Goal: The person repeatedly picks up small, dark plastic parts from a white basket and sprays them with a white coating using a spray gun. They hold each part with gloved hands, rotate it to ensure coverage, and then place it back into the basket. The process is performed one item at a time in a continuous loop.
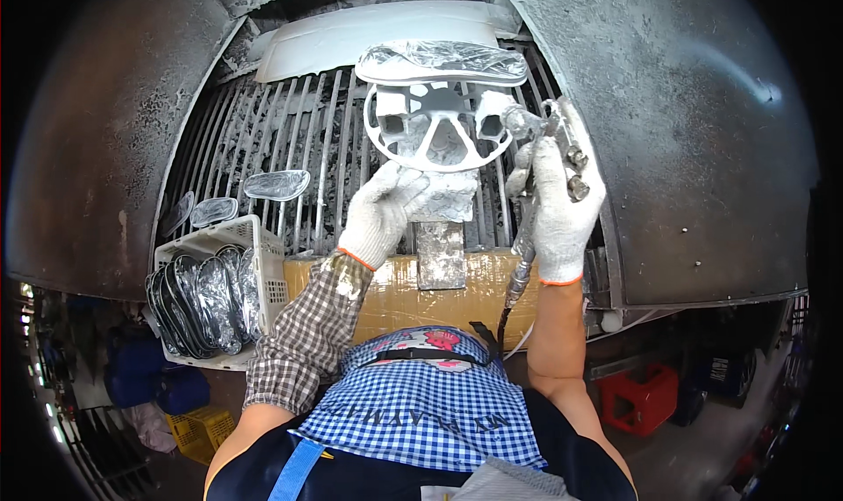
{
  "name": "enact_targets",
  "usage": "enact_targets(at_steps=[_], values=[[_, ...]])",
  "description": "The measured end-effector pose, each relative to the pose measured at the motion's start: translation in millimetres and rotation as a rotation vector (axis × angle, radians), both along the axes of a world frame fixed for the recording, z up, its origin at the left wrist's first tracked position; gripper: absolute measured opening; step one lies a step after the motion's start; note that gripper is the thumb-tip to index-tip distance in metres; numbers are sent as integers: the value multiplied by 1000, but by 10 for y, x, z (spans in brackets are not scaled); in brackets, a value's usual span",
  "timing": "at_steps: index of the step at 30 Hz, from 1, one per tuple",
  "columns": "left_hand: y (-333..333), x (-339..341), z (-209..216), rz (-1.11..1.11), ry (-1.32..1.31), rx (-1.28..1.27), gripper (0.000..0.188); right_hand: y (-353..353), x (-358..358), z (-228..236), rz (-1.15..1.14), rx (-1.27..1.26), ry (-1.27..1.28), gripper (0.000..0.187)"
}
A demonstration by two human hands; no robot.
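My right hand [565, 194], in a white knit glove, is wrapped round a paint-crusted spray gun [575, 154] with a hose running down from it. The gun's nozzle end is close to the right side of a white spoked wheel-shaped stand [436, 141]. On top of the stand lies a long rounded piece [442, 62] covered in clear film, with a pale rim. My gloved left hand [379, 211] is at the stand's lower rim, fingers stretched out toward it. Beneath, a crusted white block [448, 195] hides the stand's base.
Film-covered oval pieces [277, 185] lie on the slatted metal grate [303, 132] to the left. A white plastic crate [270, 268] holds several more. Metal panels [676, 150] wall both sides. A brown taped box [386, 299] is in front of me; a red crate [641, 398] stands lower right.
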State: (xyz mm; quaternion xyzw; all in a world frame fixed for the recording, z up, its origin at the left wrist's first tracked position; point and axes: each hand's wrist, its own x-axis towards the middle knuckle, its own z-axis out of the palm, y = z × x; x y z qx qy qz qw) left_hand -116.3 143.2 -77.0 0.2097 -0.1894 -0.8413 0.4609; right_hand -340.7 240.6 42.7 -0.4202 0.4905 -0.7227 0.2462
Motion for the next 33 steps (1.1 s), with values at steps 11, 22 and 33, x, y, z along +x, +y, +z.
enact_targets(at_steps=[11,22,33], values=[[-103,133,7,37,-44,-41,62,295,-174,134,2,-29,-223,54],[-263,240,121,127,-6,-8,34,594,-47,184,50,0,-237,55],[-167,138,-25,91,-56,-19,48,712,-36,276,9,40,-198,56]])
